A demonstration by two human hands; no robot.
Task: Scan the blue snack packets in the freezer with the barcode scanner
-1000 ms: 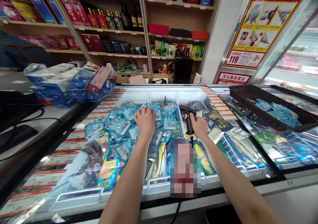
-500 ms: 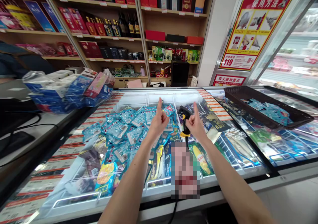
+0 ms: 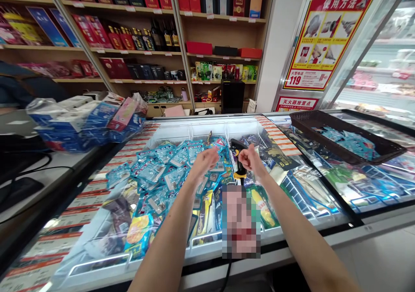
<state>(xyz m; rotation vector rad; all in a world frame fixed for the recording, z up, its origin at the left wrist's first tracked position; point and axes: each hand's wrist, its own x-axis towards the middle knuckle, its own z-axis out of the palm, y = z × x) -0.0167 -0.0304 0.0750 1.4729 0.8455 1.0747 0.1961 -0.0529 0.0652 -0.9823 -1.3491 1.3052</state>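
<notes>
My left hand (image 3: 204,163) is raised above the freezer with its fingers curled in and nothing showing in them. Below it lie many light-blue ice cream packets (image 3: 177,177), seen through the glass. My right hand (image 3: 253,160) is also closed, with no object visible in it. Just beside it, a black and yellow barcode scanner (image 3: 240,171) rests on the glass, apart from the fingers as far as I can see. A blurred-out pinkish rectangle (image 3: 239,223) lies near the front edge, between my forearms.
A brown plastic basket (image 3: 385,153) with blue packets sits on the freezer at the right. Blue and white boxes in clear wrap (image 3: 78,123) are stacked on the left counter. Price labels (image 3: 71,214) line the freezer's left side. Shelves (image 3: 145,52) of boxes and bottles stand behind.
Both index fingers pointed upward before; now they are bent in and both hands are closed. The hands stay in about the same place. The view has shifted slightly.
</notes>
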